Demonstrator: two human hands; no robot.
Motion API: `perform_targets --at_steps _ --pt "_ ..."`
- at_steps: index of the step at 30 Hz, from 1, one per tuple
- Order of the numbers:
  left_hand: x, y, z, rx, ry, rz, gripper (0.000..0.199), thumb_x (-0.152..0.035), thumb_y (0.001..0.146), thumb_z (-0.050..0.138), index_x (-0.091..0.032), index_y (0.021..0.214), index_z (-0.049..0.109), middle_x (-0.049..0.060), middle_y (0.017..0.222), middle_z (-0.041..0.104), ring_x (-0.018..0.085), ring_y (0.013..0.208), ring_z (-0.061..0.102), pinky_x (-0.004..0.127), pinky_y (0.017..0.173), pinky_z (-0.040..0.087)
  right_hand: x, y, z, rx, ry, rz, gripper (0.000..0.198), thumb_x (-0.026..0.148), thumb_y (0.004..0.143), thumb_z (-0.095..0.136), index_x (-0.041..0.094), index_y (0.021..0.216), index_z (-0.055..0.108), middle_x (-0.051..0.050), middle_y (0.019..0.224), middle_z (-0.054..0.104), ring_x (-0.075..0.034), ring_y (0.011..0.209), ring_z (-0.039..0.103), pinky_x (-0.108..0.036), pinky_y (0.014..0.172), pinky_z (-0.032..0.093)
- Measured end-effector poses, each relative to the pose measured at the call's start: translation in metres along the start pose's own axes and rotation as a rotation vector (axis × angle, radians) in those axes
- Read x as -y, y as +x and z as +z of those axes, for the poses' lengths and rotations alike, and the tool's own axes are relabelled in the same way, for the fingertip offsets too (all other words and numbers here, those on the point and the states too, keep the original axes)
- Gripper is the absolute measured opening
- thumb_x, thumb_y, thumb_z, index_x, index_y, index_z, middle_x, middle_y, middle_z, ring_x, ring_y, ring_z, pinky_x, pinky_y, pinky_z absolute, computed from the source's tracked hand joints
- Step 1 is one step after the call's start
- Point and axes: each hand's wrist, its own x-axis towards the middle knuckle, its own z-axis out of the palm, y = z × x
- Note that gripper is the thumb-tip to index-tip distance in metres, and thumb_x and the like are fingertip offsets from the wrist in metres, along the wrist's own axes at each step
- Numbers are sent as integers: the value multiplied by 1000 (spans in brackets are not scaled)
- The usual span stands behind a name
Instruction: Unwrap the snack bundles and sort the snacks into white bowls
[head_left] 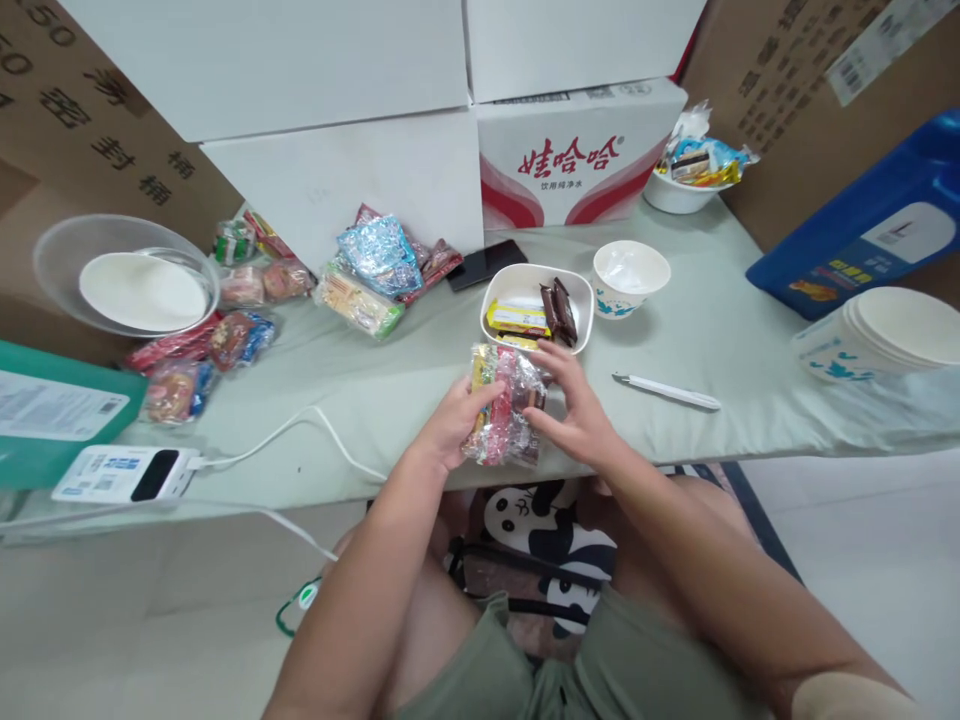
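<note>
My left hand [452,420] is closed on a clear plastic bag [496,425] of wrapped snacks, its thumb across the front. Yellow, red and dark brown wrappers show through the shiny film. At the bag's right side, my right hand [577,408] has its fingers apart, with the thumb over the bag's edge; whether it touches is hard to tell. Just beyond the hands stands a white bowl [501,282]. In it lie yellow-wrapped bars [517,318] and dark brown packets [559,312].
A paper cup [630,278] and a white pen [667,391] are to the right, near stacked paper bowls [874,340] and a blue bottle [862,225]. Snack packets [379,255], a phone [487,265] and a cabled white device [127,474] lie leftward. White boxes [345,180] stand behind.
</note>
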Motion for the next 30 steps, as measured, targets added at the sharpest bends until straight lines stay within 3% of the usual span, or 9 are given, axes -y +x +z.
perform_targets --at_steps 4,6,8,12,16,19,22,26,30 --pt "3 6 5 -69 -107 141 82 -23 65 89 -29 134 45 -1 96 75 17 77 72 30 73 58 7 -7 4 146 -76 -89 37 34 91 65 27 127 65 -13 160 40 -32 149 41 -53 117 43" --pt "1 9 3 -146 -158 234 94 -23 65 89 -35 140 35 -3 101 73 16 79 72 31 78 58 8 -10 -1 78 -148 -109 40 35 90 66 26 129 64 -15 157 43 -33 145 46 -51 113 46" --pt "-4 9 -2 -184 -186 283 98 -23 64 89 -37 143 32 -3 102 72 15 78 71 31 79 57 5 -10 -16 -39 -271 -91 36 32 90 63 24 126 65 -15 142 57 -31 132 56 -51 109 48" --pt "-14 3 -11 -164 -246 296 106 -18 58 86 -37 147 31 -3 104 70 16 80 70 29 76 58 -22 -10 -67 -163 -703 174 43 25 83 56 17 124 66 -17 118 68 -36 114 62 -56 103 46" --pt "-20 -2 -15 -166 -276 251 119 -15 56 84 -41 153 20 -2 106 69 17 82 70 27 69 57 -49 -25 -104 -26 -1024 487 54 30 79 57 13 129 66 -20 123 67 -40 116 60 -55 100 47" --pt "-22 -1 -14 -127 -244 235 126 -14 55 83 -44 155 13 -3 106 69 16 75 68 24 60 53 -54 -36 -112 61 -1029 495 41 30 84 51 16 116 73 -19 117 68 -36 111 63 -48 96 49" --pt "-21 2 -11 -34 -206 245 126 -13 54 83 -42 157 15 -1 108 69 16 75 68 25 60 53 -47 -37 -111 0 -971 476 37 33 91 45 16 110 72 -18 107 71 -34 104 66 -45 89 50" --pt "-16 5 -11 76 -165 265 123 -16 55 86 -39 157 22 5 120 69 20 89 72 28 70 57 -33 -28 -101 -149 -835 473 40 38 94 44 18 120 67 -16 104 74 -31 94 69 -40 78 50" --pt "-11 3 -17 221 -44 202 136 -24 52 94 -45 160 14 7 141 61 25 110 71 31 83 58 -23 -18 -84 -210 -696 437 40 42 93 45 21 121 65 -12 93 74 -29 82 69 -38 71 48"
